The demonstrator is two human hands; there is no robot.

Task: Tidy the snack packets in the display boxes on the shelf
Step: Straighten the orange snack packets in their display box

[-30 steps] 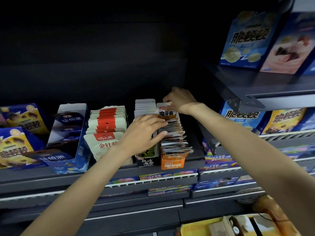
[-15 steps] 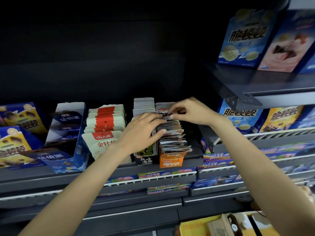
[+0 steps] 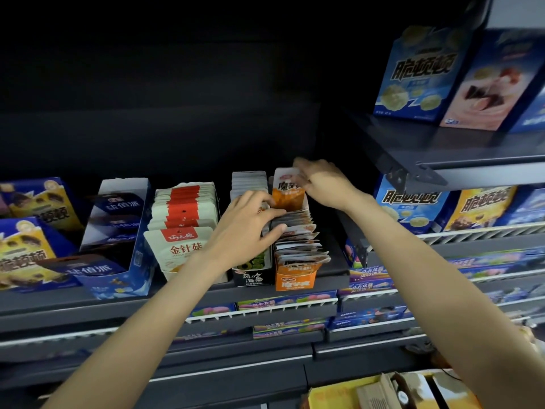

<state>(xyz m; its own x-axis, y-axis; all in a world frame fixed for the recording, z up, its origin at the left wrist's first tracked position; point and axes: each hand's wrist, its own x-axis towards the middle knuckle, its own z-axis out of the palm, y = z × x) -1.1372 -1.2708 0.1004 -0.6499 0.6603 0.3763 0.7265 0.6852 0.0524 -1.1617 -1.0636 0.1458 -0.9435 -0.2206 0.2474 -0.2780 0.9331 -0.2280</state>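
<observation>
Two hands worked at the centre of the frame, on the orange display box (image 3: 295,279) of snack packets (image 3: 298,231) standing on the grey shelf (image 3: 88,305). From the left, the left hand (image 3: 246,228) lay over the black box (image 3: 252,277) next door, fingers spread, fingertips (image 3: 277,213) pressing into the leaning row. To its right, the right hand (image 3: 320,181) pinched the top of one raised orange packet (image 3: 287,191) at the back of the row; motion blur hid the exact finger placement.

Judgement: the step was best done by holding the row back with the left fingers to open a gap, then sliding the raised packet straight down, upright and facing front. Slack in the row could let the front packets spill.

Surroundings, left to right: blue boxes (image 3: 115,231), white-and-red packets (image 3: 182,219), biscuit cartons (image 3: 413,202) at the right, an upper shelf (image 3: 442,154) at the upper right, and a dark back wall.
</observation>
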